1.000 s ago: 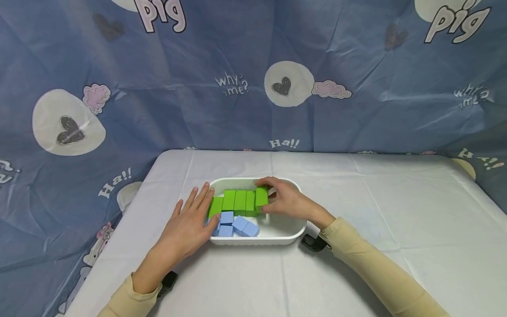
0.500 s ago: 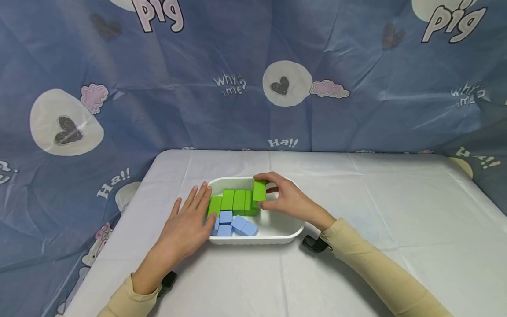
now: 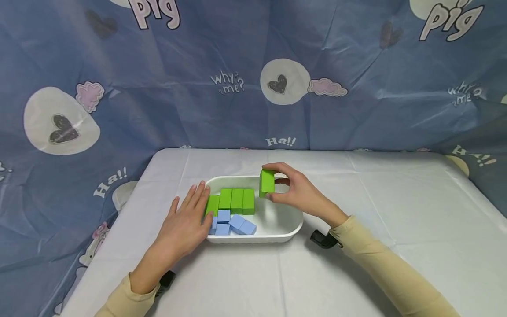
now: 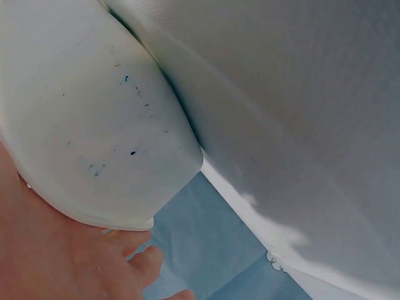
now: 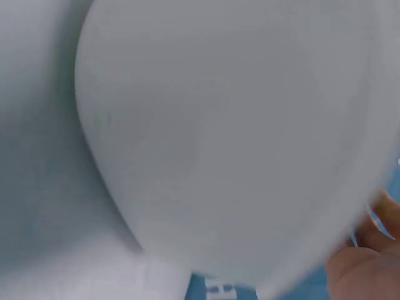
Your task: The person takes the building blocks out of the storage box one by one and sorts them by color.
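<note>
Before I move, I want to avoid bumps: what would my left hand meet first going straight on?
Probably the far-left rim of the white tray, just ahead of the left hand; past it, the blue backdrop. Fingertip height against the rim is unclear.

A blue curtain (image 3: 182, 105), creased in places, hangs along the far side and down the left. Printed on it, left and middle, are white patches (image 3: 297, 81) with dark hearts (image 3: 278, 84), a pink cloud (image 3: 327, 87) against each. "Pig" (image 3: 451, 21) stands high at left and right, "Ha!!" (image 3: 281, 141) lower. A white sheet (image 3: 404, 198) with faint fold lines lies in front, reaching well right.
</note>
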`<act>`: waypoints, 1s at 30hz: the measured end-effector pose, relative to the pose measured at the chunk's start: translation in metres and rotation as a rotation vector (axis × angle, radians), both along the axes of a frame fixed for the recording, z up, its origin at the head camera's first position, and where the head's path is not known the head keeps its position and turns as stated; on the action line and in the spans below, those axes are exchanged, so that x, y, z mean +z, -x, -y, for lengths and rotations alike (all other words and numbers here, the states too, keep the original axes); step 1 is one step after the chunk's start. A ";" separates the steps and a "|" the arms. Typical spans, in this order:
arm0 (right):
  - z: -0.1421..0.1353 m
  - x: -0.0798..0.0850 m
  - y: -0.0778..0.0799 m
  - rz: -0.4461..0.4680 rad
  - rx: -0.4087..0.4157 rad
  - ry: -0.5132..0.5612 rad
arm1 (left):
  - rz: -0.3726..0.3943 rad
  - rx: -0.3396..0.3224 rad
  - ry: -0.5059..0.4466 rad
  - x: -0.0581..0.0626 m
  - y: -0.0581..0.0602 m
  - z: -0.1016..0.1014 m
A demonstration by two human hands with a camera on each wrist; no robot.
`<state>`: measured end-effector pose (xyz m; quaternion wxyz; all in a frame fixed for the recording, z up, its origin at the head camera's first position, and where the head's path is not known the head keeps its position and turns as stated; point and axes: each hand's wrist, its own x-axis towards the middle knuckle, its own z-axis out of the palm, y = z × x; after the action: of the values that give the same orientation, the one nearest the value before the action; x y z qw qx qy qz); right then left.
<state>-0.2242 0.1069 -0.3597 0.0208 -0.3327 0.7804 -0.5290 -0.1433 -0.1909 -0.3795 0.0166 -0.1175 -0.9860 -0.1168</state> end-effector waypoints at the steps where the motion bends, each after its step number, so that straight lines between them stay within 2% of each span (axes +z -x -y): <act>1: -0.003 0.002 0.001 0.002 -0.007 0.004 | -0.001 -0.001 -0.001 0.000 0.000 0.000; 8: -0.027 0.012 0.004 0.005 -0.070 -0.002 | -0.001 0.000 -0.001 0.002 0.000 0.000; 11: -0.036 0.021 -0.001 0.004 -0.086 -0.008 | -0.002 -0.001 0.002 0.002 0.000 0.000; 14: -0.048 0.021 0.000 0.001 -0.100 -0.013 | -0.002 0.000 0.001 0.001 0.000 -0.001; 22: -0.080 0.006 0.011 0.004 -0.123 -0.012 | -0.009 0.005 -0.010 0.000 0.000 -0.001; 30: -0.098 -0.005 0.015 0.035 -0.120 -0.067 | -0.017 0.015 -0.011 0.000 -0.001 -0.002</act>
<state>-0.2387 0.2054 -0.3645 0.0138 -0.2750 0.8157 -0.5087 -0.1427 -0.1888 -0.3791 0.0263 -0.1110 -0.9860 -0.1213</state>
